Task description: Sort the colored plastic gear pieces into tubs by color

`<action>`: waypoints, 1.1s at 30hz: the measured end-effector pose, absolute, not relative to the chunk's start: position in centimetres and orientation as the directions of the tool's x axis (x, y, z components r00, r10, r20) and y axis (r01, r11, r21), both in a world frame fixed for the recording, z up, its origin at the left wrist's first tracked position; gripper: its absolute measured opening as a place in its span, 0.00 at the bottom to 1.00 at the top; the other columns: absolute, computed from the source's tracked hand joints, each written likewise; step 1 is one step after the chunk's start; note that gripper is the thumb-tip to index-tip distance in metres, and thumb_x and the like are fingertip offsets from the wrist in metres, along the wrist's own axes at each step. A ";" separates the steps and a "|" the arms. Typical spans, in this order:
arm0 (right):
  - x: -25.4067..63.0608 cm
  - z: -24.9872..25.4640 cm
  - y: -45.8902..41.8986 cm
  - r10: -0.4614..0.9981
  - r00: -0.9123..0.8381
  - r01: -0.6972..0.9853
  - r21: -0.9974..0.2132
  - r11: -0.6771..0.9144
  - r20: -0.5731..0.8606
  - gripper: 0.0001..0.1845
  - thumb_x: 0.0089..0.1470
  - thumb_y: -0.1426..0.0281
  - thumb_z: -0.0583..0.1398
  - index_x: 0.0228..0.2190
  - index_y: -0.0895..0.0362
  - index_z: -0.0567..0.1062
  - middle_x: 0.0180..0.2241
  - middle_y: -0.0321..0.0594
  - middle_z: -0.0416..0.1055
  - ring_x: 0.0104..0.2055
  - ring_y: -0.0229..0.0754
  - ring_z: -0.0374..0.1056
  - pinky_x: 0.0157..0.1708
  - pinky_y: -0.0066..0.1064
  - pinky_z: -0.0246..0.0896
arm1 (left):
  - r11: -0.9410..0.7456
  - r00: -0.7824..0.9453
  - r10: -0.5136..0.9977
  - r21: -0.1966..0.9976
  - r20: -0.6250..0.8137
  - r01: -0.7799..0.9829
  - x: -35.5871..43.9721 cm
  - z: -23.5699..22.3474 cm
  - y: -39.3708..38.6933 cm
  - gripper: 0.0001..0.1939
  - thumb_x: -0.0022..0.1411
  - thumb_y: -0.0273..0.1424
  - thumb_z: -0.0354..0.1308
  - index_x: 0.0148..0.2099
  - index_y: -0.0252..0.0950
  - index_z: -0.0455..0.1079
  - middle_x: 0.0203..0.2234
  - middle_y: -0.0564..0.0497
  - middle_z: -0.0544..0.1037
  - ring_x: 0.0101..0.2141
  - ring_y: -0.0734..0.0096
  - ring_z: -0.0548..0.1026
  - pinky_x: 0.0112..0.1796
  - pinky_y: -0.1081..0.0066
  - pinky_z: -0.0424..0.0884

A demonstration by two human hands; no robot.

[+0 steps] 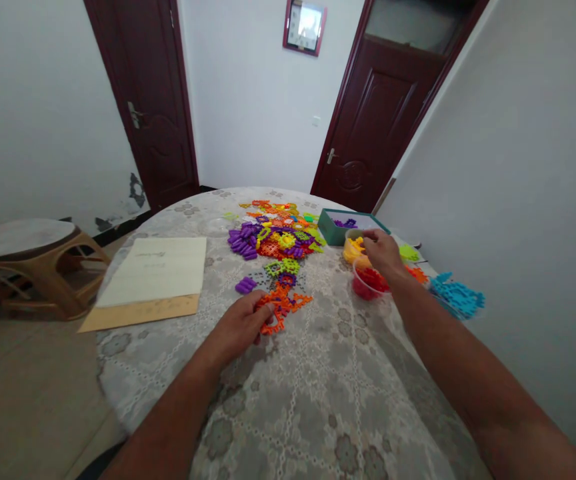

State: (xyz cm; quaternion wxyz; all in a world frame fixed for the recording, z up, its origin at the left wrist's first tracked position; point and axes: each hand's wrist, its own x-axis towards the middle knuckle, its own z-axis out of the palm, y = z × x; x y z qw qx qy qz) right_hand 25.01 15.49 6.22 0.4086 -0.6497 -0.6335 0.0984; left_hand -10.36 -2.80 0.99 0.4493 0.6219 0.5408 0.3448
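Near the middle of the table, my left hand (243,325) is closed on an orange plastic building piece (284,301), thumb on top, with more orange and purple pieces joined or lying against it. My right hand (382,250) reaches over a clear tub of yellow pieces (353,251), fingers bent down at its rim; what they hold, if anything, is hidden. Just in front of that tub stands a clear tub of red pieces (368,283), partly behind my right wrist. Green linked pieces (282,268) and a few purple tubes (245,285) lie beyond my left hand.
A colourful heap of pieces (278,233) covers the table's far middle. A green box (335,230) holds purple pieces at the back right. Blue pieces (457,295) lie at the right edge, cardboard sheets (153,273) at the left. A stool (43,267) stands beside the table.
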 end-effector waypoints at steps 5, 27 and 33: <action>17.2 3.6 7.2 0.961 -0.200 0.496 -0.826 0.266 0.190 0.16 0.62 0.64 0.60 0.48 0.56 0.79 0.43 0.46 0.79 0.37 0.43 0.76 0.32 0.31 0.73 | -0.036 0.233 0.971 0.941 -0.046 0.337 -10.0 1.5 -3.2 0.17 0.68 0.46 0.52 0.34 0.39 0.65 0.24 0.57 0.70 0.22 0.72 0.69 0.25 0.71 0.64; 10.0 -1.1 -0.5 0.959 -0.280 0.156 -0.985 0.076 0.030 0.12 0.66 0.60 0.59 0.35 0.54 0.73 0.28 0.33 0.71 0.27 0.37 0.68 0.27 0.27 0.63 | -0.002 0.282 0.956 0.958 -0.082 0.286 -10.1 1.0 -2.3 0.26 0.64 0.44 0.60 0.61 0.39 0.69 0.49 0.45 0.81 0.42 0.58 0.80 0.35 0.65 0.78; 9.9 -1.4 -0.7 0.974 -0.176 0.298 -0.935 0.194 0.146 0.08 0.64 0.64 0.61 0.34 0.54 0.75 0.29 0.34 0.74 0.31 0.38 0.69 0.32 0.28 0.63 | -0.021 0.290 0.956 0.978 -0.042 0.209 -10.3 0.0 -2.0 0.28 0.63 0.40 0.63 0.63 0.39 0.67 0.58 0.43 0.78 0.52 0.55 0.80 0.50 0.58 0.78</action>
